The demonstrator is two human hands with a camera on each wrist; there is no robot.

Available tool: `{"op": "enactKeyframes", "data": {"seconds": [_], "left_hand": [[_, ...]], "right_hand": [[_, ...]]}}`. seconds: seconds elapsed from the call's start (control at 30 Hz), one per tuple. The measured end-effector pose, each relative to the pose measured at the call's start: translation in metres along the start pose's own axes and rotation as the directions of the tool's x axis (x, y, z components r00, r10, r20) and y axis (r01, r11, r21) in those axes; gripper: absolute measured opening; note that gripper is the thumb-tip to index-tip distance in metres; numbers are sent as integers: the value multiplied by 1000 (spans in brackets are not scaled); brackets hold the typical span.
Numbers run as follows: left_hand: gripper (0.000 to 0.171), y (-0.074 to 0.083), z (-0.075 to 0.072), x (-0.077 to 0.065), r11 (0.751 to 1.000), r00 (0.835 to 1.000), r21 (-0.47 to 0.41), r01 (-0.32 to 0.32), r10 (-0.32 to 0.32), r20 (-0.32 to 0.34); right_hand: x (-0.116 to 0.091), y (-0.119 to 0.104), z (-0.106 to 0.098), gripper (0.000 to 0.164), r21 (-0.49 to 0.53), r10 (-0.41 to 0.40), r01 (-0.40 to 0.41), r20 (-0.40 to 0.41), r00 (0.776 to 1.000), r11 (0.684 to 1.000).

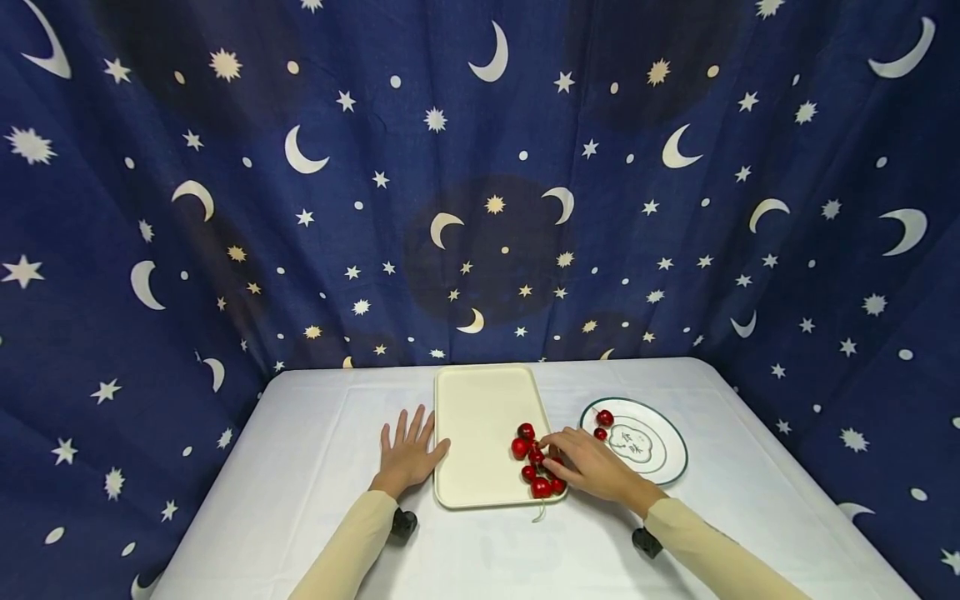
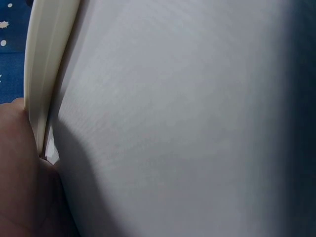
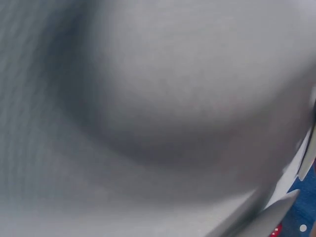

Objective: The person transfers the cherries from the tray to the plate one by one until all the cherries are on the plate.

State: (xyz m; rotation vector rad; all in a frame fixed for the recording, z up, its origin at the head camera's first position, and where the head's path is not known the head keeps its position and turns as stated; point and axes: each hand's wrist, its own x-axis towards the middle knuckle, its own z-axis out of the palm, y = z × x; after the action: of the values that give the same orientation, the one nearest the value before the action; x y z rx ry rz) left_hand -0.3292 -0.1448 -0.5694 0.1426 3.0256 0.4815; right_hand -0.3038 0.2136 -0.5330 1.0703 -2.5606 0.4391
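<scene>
Tray (image 1: 480, 433) runs lengthwise away; a cherry (image 1: 541, 487) seemingly points its stem (image 1: 539, 512) nearward.

Left hand flat and splayed, right hand bent inward; both just below center of frame.
Your left arm (image 1: 341, 546) comes up from the bottom edge, left of center, pale sleeve down to the wrist (image 1: 386, 485). Left hand (image 1: 409, 460) is palm down, fingers (image 1: 414, 425) straight and fanned toward the top, thumb (image 1: 438, 452) out to the right. Left wrist view only gets a bit of that hand, lower left. Your right arm (image 1: 712, 546) runs in from lower right, angled up-left, same sleeve. Right hand (image 1: 592, 465) is back up, fingers bent and aimed left, thumb (image 1: 564, 472) below the index; can't tell if the tips pinch. Hands well apart.
</scene>
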Motion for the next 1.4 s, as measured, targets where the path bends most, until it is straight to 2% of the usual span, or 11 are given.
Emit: {"op": "enactKeyframes", "data": {"seconds": [0.5, 0.8, 1.03, 1.23, 1.4], "left_hand": [[78, 0, 1, 1, 1000, 1000, -1, 5, -5, 12], [79, -1, 4, 4, 1000, 1000, 1, 6, -6, -1], [79, 0, 2, 1, 1000, 1000, -15, 1, -1, -17], [80, 1, 2, 0, 1000, 1000, -20, -1, 1, -21], [78, 1, 0, 0, 1000, 1000, -14, -1, 1, -14]], "right_hand": [[0, 1, 2, 9, 14, -57, 57, -18, 998, 998], [3, 7, -6, 8, -22, -22, 20, -90, 996, 1000], [5, 16, -10, 6, -91, -34, 20, -152, 988, 996], [5, 21, -13, 11, -73, 36, -48, -154, 987, 996], [1, 27, -14, 8, -66, 84, -94, -152, 985, 993]]}}
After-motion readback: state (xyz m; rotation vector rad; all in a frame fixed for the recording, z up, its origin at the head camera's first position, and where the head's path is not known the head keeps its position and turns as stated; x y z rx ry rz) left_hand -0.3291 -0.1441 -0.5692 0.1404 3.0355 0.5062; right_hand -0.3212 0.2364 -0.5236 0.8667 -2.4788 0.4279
